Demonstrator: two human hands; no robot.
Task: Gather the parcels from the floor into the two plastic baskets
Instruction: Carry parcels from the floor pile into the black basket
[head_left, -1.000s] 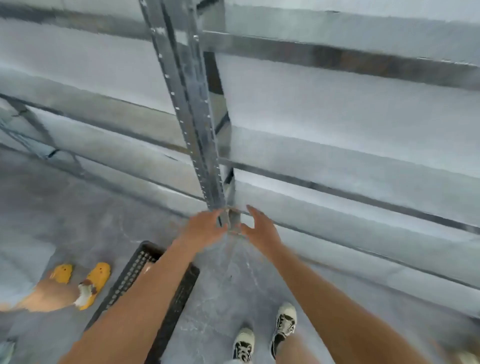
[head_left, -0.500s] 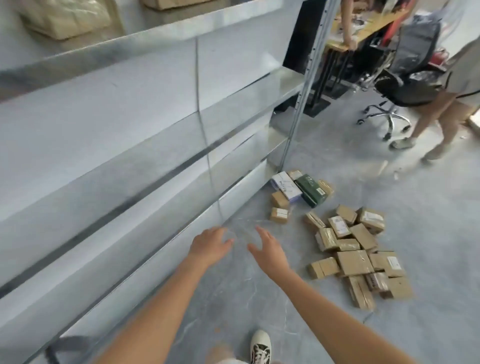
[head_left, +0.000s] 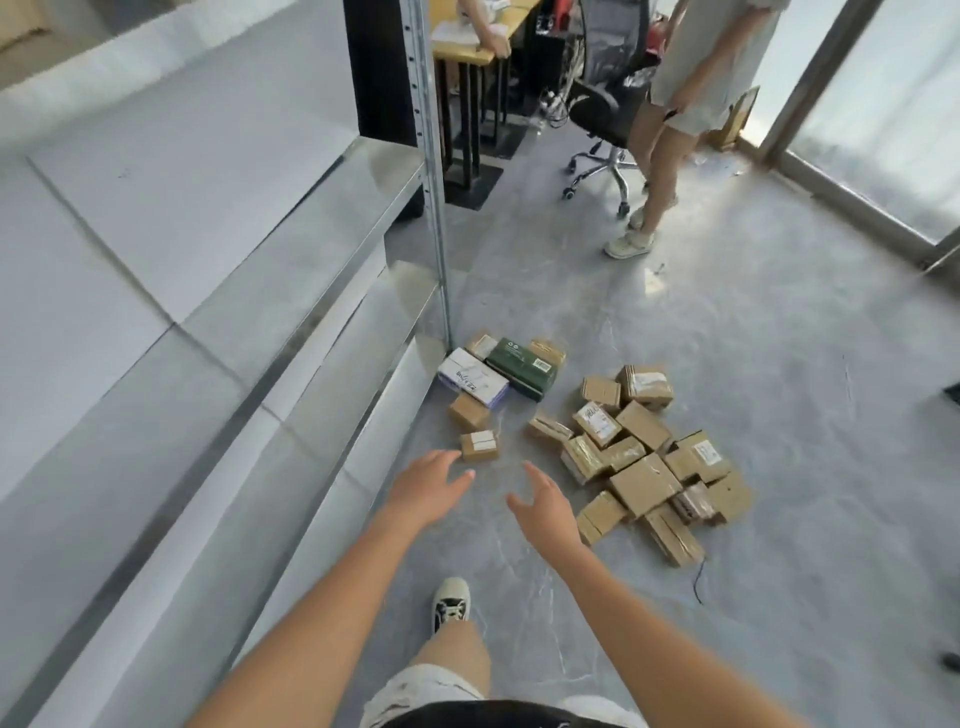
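Left hand (head_left: 427, 491) and right hand (head_left: 546, 510) extend forward above the grey floor (head_left: 779, 364), fingers loosely spread, holding nothing. Cardboard parcels (head_left: 644, 483) lie clustered on the floor ahead, right of the metal shelving (head_left: 311, 322); a green box (head_left: 522, 365) and white box (head_left: 471, 383), possibly parcels too, touch the shelf post.

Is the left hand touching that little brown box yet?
Apart. The head view shows grey floor between the left hand and the small brown box; its spread fingers hold nothing.

Both hands outstretched (fingers relaxed): left hand (head_left: 427, 490), right hand (head_left: 548, 512)
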